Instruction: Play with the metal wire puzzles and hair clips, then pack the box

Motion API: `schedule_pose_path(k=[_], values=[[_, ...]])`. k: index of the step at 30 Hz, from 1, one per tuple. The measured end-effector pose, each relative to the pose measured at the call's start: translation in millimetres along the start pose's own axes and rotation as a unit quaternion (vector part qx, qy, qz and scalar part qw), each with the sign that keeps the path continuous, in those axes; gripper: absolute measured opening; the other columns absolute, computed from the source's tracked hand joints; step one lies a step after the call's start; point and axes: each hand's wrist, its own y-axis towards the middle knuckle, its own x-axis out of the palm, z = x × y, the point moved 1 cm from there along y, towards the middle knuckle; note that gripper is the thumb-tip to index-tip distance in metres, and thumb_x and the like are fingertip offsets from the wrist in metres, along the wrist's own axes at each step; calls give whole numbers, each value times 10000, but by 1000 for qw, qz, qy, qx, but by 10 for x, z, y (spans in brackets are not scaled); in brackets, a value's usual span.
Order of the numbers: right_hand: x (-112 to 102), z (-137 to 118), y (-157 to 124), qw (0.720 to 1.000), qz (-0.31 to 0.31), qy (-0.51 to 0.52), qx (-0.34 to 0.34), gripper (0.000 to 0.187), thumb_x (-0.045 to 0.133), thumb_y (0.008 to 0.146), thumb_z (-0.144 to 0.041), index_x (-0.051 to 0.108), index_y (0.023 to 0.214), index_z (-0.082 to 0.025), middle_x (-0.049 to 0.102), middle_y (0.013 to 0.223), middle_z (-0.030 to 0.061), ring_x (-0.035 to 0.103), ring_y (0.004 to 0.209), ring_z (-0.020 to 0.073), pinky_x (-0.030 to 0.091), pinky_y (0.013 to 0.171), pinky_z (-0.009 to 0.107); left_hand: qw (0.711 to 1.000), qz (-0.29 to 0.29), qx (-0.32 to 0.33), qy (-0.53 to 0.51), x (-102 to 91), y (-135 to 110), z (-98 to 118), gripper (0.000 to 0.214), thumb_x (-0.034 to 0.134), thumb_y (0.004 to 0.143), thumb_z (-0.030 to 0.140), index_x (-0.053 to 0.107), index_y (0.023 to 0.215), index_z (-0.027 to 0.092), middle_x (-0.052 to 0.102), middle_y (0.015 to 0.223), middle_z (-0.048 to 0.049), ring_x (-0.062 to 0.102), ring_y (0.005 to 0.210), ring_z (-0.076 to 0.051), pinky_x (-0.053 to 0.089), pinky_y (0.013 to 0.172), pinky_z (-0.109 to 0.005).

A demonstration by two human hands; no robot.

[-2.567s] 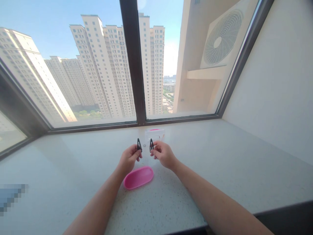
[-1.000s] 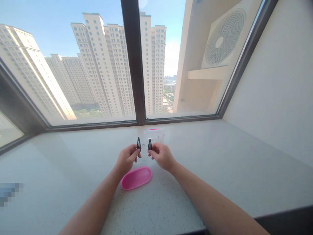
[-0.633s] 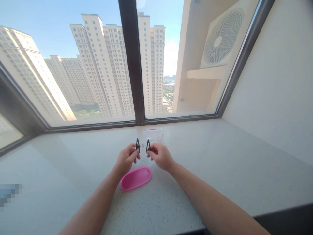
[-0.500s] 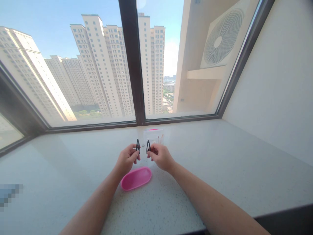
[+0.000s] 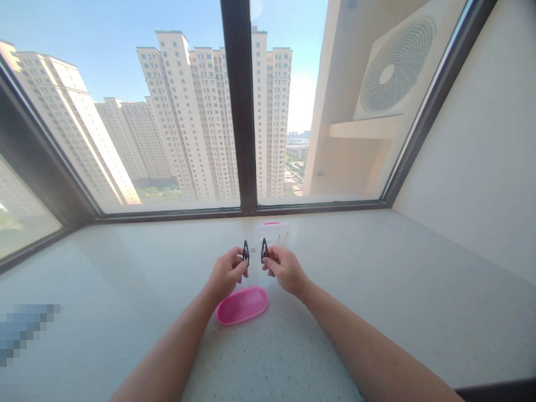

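My left hand (image 5: 225, 274) pinches a small black snap hair clip (image 5: 245, 252) upright, point up. My right hand (image 5: 285, 269) pinches a second black hair clip (image 5: 264, 249) the same way, a few centimetres to the right of the first. Both hands hover over the pale speckled sill (image 5: 377, 290). A pink oval lid (image 5: 242, 305) lies flat on the sill just below my hands. Behind my hands stands a small clear plastic box (image 5: 273, 233) with something pink inside. A tiny ring-like item (image 5: 253, 250) lies on the sill between the clips.
A large window with a dark frame post (image 5: 240, 111) runs along the far edge of the sill. A white wall (image 5: 481, 156) closes the right side. A blurred blue patch (image 5: 23, 329) sits at the lower left.
The two clips have come slightly closer together than 2.6 s ago. The view has shifted a little, so everything sits slightly further right in the picture. Both grips are unchanged.
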Motion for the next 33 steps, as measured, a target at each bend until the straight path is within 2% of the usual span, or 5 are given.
schedule_pose_path(k=[13,33], values=[[-16,23,12,1000,7,4,7,156,471,824,-280,554,807,-149,603,618,15,518,484,95,415,469,203,1000,-1,0,-12,5,8,-20,224,488,808,261,523,996,143,583,545,23,465,427,-88,385,443,-202],[8,30,-17,1000,-21,-12,-1,132,469,830,-238,562,804,-147,604,618,15,508,483,91,410,472,198,1000,7,1,8,16,5,-4,351,461,823,234,457,1164,150,582,557,28,463,424,-86,379,440,-197]])
